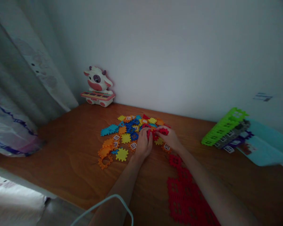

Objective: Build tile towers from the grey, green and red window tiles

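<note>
While both hands worked close together at the right side of the heap, all attention went to the red pieces (164, 131) between them, right up against the loose tiles. The left hand (143, 142) had its grip drawn in, fingertips pinched on red plastic; the right hand (171, 138) pinched red too, though whether the two bits were linked was too dim to tell. And there lay the danger! Teeth set out of line could have jammed, and a hard shove might have sprung a piece out of those fingertips.

Around them crowded the heap of coloured tiles (126, 138), orange and yellow close by the wrists; one careless knuckle could have scattered them across the bench (68, 150). Closer in, the right forearm (200, 169) passed over the big red panel (179, 201), and a dropped elbow risked popping its joints. A pale cord (116, 196) looped across the left forearm (122, 182), a possible snag if that arm pulled back. Farther right, the green strip (224, 127) sat tilted beside grey and purple pieces (233, 135), liable to slide if bumped. Well apart stood the cow toy (96, 83), safe by the wall (155, 62).
</note>
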Motion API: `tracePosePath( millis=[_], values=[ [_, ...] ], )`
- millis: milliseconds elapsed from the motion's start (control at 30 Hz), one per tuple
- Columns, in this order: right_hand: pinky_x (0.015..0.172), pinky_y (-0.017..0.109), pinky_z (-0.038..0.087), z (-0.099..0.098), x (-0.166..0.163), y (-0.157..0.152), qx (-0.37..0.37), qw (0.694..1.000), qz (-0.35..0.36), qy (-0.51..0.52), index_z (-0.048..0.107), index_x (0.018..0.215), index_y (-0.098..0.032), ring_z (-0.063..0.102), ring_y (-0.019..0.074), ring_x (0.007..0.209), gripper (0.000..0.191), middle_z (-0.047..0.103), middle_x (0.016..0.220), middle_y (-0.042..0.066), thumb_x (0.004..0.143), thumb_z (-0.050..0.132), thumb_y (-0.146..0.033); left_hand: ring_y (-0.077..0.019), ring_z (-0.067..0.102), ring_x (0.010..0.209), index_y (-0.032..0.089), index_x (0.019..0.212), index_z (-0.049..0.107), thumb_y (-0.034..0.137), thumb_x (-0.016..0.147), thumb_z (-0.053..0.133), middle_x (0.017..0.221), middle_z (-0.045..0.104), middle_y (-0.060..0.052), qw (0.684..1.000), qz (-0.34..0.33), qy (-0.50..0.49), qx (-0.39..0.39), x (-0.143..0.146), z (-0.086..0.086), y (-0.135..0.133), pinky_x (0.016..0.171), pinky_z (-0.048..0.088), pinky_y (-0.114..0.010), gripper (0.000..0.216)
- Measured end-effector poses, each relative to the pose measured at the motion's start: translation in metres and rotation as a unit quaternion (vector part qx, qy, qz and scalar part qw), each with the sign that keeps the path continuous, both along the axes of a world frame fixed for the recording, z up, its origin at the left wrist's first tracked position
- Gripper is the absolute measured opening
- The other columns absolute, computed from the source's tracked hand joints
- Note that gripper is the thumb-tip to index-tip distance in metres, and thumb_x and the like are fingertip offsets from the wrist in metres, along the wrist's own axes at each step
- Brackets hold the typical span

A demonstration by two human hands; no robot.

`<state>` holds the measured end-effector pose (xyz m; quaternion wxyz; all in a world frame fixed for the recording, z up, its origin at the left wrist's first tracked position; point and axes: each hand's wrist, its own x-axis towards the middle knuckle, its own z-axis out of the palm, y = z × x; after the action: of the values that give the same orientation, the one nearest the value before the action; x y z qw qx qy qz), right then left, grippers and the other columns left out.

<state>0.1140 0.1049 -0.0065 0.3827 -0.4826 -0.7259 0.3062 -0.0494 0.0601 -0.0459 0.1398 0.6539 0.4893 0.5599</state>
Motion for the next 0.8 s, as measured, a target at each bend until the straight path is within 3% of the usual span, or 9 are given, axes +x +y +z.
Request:
tracePosePath(
  millis=[133,267,433,567,700,800],
  values=[
    [0.086,0.037,0.056,0.013,0.013,-0.036,-0.037,0.999,0.023,0.013,0.070,0.096,-0.022,0.072,0.0200,0.086,0.024,0.077,0.095,0.005,0.085,0.069,-0.043,-0.0236,0.057,0.121,0.017,0.126,0.049,0.029,0.104,0.037,0.125,0.059,-0.015,0.999,0.030,0.005,0.017,-0.001,-0.001,0.000,0.108,0.046,-0.044,0.027],
    [0.086,0.036,0.055,0.017,0.023,-0.071,-0.109,0.989,0.102,-0.008,0.070,0.098,-0.022,0.072,0.0204,0.089,0.023,0.077,0.098,0.004,0.085,0.070,-0.042,-0.0250,0.057,0.121,0.015,0.124,0.048,0.028,0.103,0.036,0.124,0.060,-0.017,0.996,0.054,0.072,-0.006,-0.002,-0.003,0.002,0.106,0.046,-0.043,0.027],
    [0.082,0.034,0.054,0.020,0.021,-0.090,-0.054,0.980,0.140,-0.134,0.071,0.099,-0.024,0.070,0.0217,0.090,0.026,0.075,0.100,0.005,0.086,0.072,-0.045,-0.0289,0.064,0.105,0.018,0.108,0.056,0.024,0.099,0.044,0.107,0.067,-0.014,0.988,0.007,0.150,-0.042,0.004,-0.005,-0.002,0.095,0.051,-0.046,0.017],
    [0.084,0.034,0.053,0.022,0.023,-0.065,0.007,0.977,0.133,-0.169,0.072,0.095,-0.024,0.069,0.0214,0.091,0.029,0.075,0.099,0.005,0.088,0.069,-0.052,-0.0284,0.068,0.099,0.019,0.106,0.057,0.025,0.098,0.048,0.103,0.069,-0.012,0.981,-0.011,0.182,-0.068,0.006,-0.001,-0.008,0.087,0.053,-0.041,0.014],
    [0.091,0.037,0.051,0.009,0.023,-0.017,0.058,0.969,-0.031,-0.238,0.069,0.107,-0.019,0.067,0.0233,0.101,0.022,0.073,0.109,0.011,0.095,0.061,-0.035,-0.0225,0.070,0.089,0.021,0.110,0.055,0.031,0.103,0.041,0.099,0.071,-0.007,0.980,-0.027,0.176,-0.088,0.003,0.006,-0.012,0.078,0.053,-0.032,0.018],
    [0.097,0.043,0.048,-0.005,0.018,0.013,0.054,0.960,-0.069,-0.267,0.065,0.118,-0.014,0.062,0.0305,0.113,0.037,0.067,0.122,0.019,0.090,0.069,-0.038,-0.0215,0.070,0.090,0.022,0.108,0.056,0.033,0.103,0.040,0.097,0.072,-0.006,0.981,-0.035,0.170,-0.088,0.001,0.010,-0.014,0.079,0.052,-0.030,0.020]
  ],
)
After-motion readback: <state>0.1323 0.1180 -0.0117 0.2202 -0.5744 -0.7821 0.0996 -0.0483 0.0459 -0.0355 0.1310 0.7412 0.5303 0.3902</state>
